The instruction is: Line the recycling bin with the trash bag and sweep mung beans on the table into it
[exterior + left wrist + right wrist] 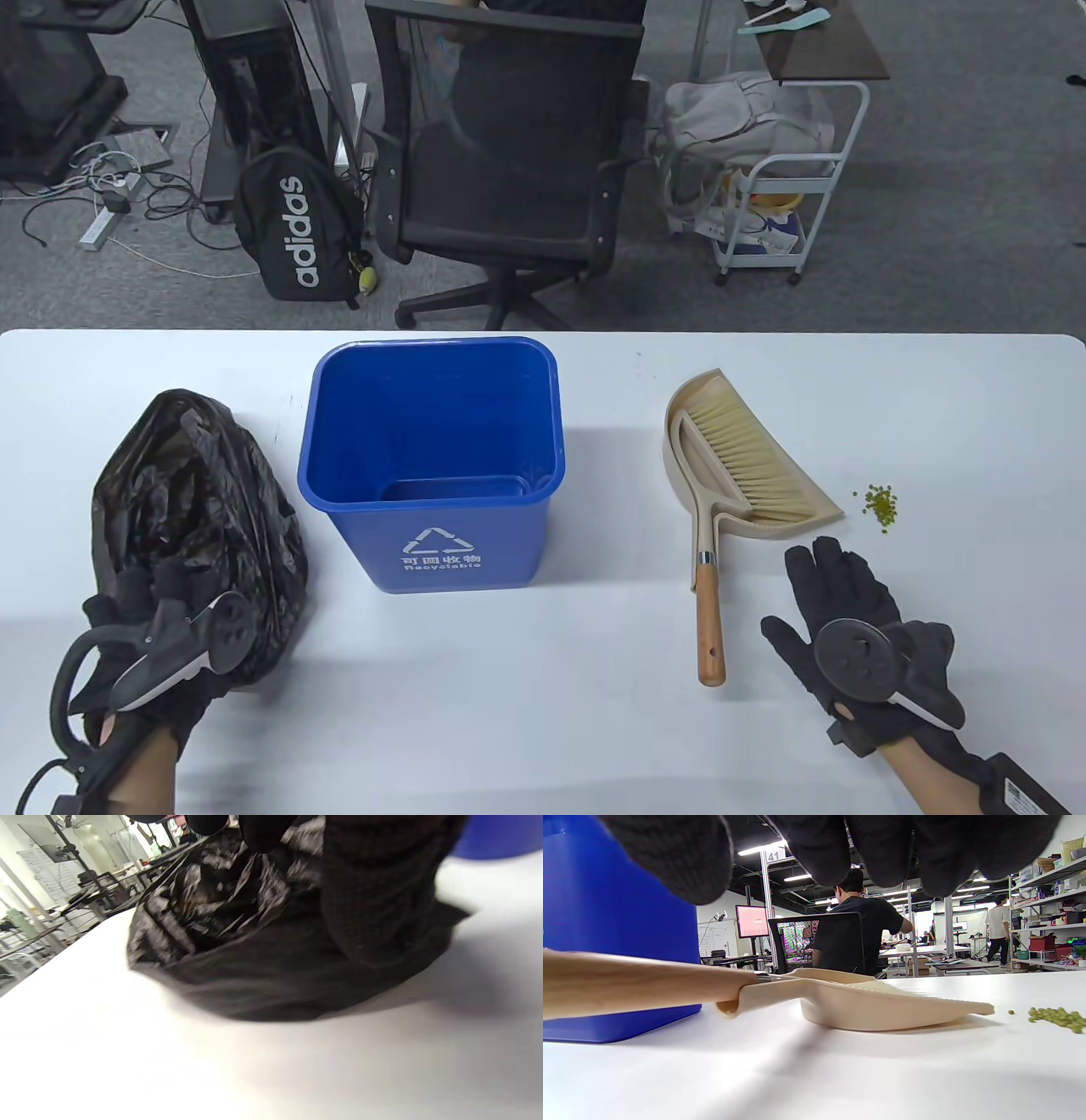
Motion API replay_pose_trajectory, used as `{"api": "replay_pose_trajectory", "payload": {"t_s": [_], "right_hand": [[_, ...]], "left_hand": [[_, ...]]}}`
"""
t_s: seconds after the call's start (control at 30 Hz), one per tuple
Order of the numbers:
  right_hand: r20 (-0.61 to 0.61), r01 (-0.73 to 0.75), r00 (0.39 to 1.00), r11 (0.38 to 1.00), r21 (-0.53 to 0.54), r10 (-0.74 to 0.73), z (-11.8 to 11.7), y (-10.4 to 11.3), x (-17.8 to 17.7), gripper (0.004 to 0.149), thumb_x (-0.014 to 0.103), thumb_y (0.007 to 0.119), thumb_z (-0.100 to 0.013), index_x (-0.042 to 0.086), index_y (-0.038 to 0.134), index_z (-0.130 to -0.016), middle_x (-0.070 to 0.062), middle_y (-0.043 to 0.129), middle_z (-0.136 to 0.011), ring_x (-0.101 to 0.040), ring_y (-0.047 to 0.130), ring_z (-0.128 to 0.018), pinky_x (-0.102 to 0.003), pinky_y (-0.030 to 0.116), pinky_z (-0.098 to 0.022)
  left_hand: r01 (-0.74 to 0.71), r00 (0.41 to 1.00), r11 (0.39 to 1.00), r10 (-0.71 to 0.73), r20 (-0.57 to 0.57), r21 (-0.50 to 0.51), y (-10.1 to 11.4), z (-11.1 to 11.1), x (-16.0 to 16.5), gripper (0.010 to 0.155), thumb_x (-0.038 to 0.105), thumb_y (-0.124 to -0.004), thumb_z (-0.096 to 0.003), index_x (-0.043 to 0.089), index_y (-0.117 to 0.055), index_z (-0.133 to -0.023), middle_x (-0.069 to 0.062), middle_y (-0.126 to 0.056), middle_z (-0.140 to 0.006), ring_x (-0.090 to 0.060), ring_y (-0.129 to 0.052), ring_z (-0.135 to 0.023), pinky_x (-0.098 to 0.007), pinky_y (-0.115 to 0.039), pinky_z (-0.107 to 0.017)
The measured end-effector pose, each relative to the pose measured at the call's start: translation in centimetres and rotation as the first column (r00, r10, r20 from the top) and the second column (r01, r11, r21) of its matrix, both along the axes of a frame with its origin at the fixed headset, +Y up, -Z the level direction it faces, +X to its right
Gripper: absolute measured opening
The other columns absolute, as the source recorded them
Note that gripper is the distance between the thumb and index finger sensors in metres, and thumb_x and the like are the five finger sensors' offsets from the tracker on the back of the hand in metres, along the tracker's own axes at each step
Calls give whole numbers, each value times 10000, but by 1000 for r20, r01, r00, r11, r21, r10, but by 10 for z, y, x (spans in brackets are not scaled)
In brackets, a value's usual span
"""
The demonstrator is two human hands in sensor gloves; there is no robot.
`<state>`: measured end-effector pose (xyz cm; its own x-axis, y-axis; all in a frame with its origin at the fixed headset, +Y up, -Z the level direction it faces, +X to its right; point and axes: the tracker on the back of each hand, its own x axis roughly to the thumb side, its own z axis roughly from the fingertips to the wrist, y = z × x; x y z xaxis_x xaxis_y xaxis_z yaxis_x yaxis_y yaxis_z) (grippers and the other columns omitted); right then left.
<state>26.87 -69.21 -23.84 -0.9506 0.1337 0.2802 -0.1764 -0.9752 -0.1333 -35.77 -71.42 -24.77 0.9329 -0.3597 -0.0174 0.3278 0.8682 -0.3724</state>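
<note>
**Bag in hand, bin unlined**

The crumpled black plastic trash bag (199, 518) lies on the white table (543, 730), just left of the empty blue plastic recycling bin (431, 458). The left hand (148, 632) grips its near end. It looks light, limp and slippery; best taken by the mouth's hem and spread open. The right hand (848, 628) rests flat, fingers straight, near the beige brush-and-dustpan set (747, 463) and the small green mung beans (881, 503).

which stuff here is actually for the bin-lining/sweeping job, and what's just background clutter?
For the job:
trash bag, gripped by left hand
recycling bin
brush lying in dustpan
mung beans
right hand, holding nothing

Just around, on the floor beyond the table:
office chair
backpack
white cart
</note>
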Motion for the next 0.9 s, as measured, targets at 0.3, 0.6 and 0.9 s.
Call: {"api": "replay_pose_trajectory", "payload": {"t_s": [0.3,0.6,0.9], "right_hand": [[-14,-1,1000,1000,0,1,-3,0,-5,806,491,738,-494,-31,610,-1094,-423,571,-1060,-693,661,-883,-740,616,-585],[-54,39,998,999,12,-38,-7,11,-14,768,478,738,-497,-31,662,-1068,-416,614,-1044,-677,695,-871,-730,636,-576],[-156,117,981,993,22,-112,-2,48,-54,747,474,739,-501,-39,705,-1043,-413,666,-1019,-669,745,-842,-721,664,-560]], "left_hand": [[122,992,993,-122,-21,4,-29,-10,-17,756,345,-1008,-355,87,-798,-1034,-262,-474,-1208,-651,-404,-1072,-815,-417,-721],[-221,975,956,212,68,191,24,9,-2,406,264,-967,-405,85,-1010,-766,-265,-626,-1158,-659,-501,-1044,-819,-451,-698],[-302,914,934,227,337,189,71,53,75,401,256,-967,-410,63,-1010,-759,-278,-628,-1157,-666,-515,-1037,-809,-486,-697]]}}
